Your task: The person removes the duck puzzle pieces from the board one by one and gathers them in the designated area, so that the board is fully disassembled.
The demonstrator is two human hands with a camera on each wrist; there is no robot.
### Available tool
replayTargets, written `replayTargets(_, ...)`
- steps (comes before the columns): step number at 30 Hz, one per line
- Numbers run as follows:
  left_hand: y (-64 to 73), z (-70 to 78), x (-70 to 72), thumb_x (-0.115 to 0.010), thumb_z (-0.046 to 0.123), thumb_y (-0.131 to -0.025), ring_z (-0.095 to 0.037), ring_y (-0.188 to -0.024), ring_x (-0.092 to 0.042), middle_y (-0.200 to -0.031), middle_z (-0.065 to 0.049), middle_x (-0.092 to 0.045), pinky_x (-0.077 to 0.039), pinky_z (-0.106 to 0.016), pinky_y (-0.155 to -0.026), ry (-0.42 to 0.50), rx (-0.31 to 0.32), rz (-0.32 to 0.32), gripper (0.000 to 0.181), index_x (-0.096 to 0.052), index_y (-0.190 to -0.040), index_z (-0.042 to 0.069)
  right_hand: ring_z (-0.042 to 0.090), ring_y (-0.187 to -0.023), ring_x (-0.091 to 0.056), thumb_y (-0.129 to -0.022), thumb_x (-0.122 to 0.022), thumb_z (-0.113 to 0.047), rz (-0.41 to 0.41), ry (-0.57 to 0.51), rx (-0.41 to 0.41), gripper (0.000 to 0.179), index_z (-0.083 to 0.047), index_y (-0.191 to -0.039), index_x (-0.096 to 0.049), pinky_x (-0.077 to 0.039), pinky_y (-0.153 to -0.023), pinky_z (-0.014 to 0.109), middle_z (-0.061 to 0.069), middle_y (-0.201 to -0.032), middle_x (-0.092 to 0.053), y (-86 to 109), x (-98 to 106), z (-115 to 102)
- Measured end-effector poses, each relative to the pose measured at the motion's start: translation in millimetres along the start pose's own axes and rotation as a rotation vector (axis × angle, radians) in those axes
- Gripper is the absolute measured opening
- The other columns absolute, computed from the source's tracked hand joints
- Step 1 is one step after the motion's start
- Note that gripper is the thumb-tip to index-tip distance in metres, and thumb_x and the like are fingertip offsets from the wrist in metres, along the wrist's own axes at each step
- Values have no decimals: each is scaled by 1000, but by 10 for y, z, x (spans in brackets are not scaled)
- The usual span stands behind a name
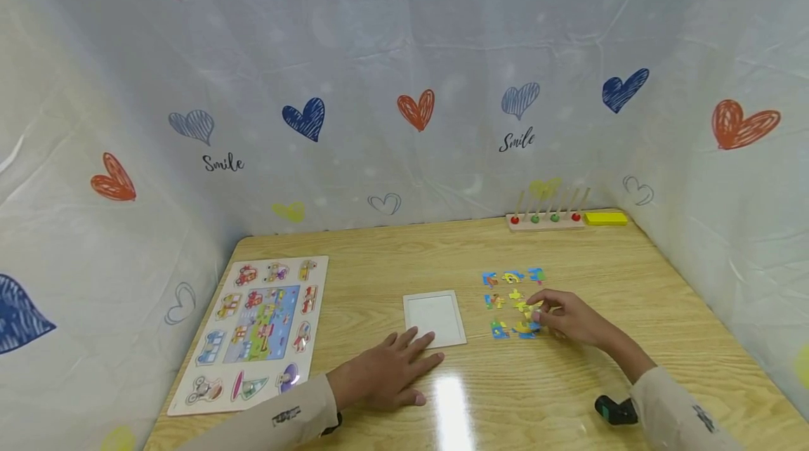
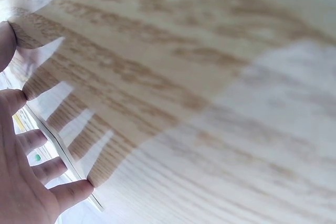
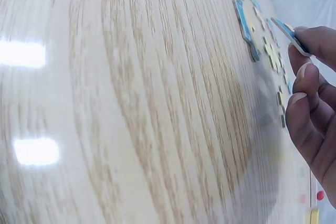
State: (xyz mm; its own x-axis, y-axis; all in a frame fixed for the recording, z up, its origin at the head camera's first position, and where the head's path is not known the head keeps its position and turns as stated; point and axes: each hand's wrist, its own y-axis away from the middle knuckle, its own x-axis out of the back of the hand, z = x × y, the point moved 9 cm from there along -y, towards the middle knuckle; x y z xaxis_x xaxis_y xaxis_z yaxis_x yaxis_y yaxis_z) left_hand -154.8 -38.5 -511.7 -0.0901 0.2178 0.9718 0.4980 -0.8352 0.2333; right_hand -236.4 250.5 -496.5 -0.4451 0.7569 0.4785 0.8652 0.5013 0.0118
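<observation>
My right hand (image 1: 571, 317) pinches a small jigsaw puzzle piece (image 3: 290, 34) between thumb and forefinger, just above the table; blue shows on its face. Its other fingers are curled in. Several loose puzzle pieces (image 1: 497, 301), blue and yellow, lie in rough rows beside and beneath that hand. My left hand (image 1: 398, 370) rests palm down with fingers spread, fingertips at the near left edge of a square white puzzle frame (image 1: 436, 316). No pieces show inside the frame. In the left wrist view, the left fingers (image 2: 73, 193) touch the tabletop and the frame's edge.
A large picture board (image 1: 319, 296) with vehicle and toy shapes lies on the left. At the back right stand a wooden peg rack (image 1: 546, 221) with red and green beads and a yellow block (image 1: 605, 218). A heart-printed curtain (image 1: 366, 149) surrounds the table.
</observation>
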Motion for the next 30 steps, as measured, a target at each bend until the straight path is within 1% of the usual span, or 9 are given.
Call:
replayTargets(4, 7, 7, 0, -29, 60, -104, -38, -151, -29, -167, -10, -21, -40, -50, -113, 12, 0, -4, 67, -21, -162, 26, 11, -49, -46, -101, -59, -7, 5, -6, 4, 28, 9, -124, -57, -45, -45, 28, 14, -86, -58, 38, 20, 27)
replayTargets(8, 9, 20, 8, -29, 60, -105, -39, -150, -30, -167, -11, -22, -41, -49, -113, -5, -8, 13, 67, -22, -162, 25, 13, -48, -46, -101, -59, -9, 20, 5, -5, 29, 9, -124, -57, -45, -45, 29, 14, -86, -59, 82, 59, 51)
replayTargets(11, 15, 26, 27, -29, 59, -105, -39, -149, -32, -166, -11, -24, -42, -49, -112, -25, -12, 27, 67, -23, -162, 25, 11, -49, -46, -101, -60, -10, 27, 19, -11, 28, 7, -123, -58, -45, -45, 29, 13, -86, -60, 105, 93, 60)
replayTargets(14, 21, 21, 29, -30, 59, -105, -39, -149, -32, -166, -11, -24, -42, -49, -112, -19, -11, 26, 67, -24, -162, 25, 8, -50, -45, -101, -60, -8, 28, 31, -13, 25, 8, -121, -59, -45, -45, 28, 12, -85, -59, 120, 121, 87)
replayTargets(17, 23, 15, 24, -30, 59, -105, -39, -149, -31, -167, -11, -23, -42, -49, -112, -8, -10, 20, 67, -23, -162, 25, 5, -51, -45, -100, -61, -7, 36, 50, -40, 23, 7, -118, -60, -45, -46, 25, 10, -85, -59, 132, 147, 148)
replayTargets(19, 22, 11, 19, -29, 59, -105, -39, -150, -30, -167, -11, -23, -41, -49, -112, -8, -10, 19, 67, -22, -162, 25, 5, -53, -46, -99, -62, -8, 46, 82, -53, 22, 6, -117, -62, -45, -48, 25, 9, -85, -59, 138, 163, 181)
replayTargets(23, 17, 4, 18, -29, 59, -105, -39, -149, -31, -167, -11, -22, -41, -49, -113, -20, -10, 19, 67, -22, -162, 25, 4, -60, -49, -97, -67, -12, 85, 208, -52, 19, -1, -112, -66, -46, -53, 24, 4, -85, -61, 144, 185, 194)
replayTargets(26, 14, 2, 20, -29, 59, -105, -38, -150, -31, -167, -11, -22, -41, -49, -113, -22, -10, 17, 67, -22, -162, 25, 1, -71, -53, -95, -71, -18, 119, 321, -50, 17, -8, -109, -70, -48, -60, 23, 0, -90, -63, 145, 190, 191)
replayTargets(30, 11, 3, 19, -29, 59, -105, -39, -150, -30, -167, -11, -22, -41, -50, -113, -13, -11, 16, 67, -21, -162, 25, 1, -85, -55, -93, -73, -23, 132, 396, -65, 19, -12, -108, -71, -49, -69, 23, -3, -98, -65, 149, 186, 199)
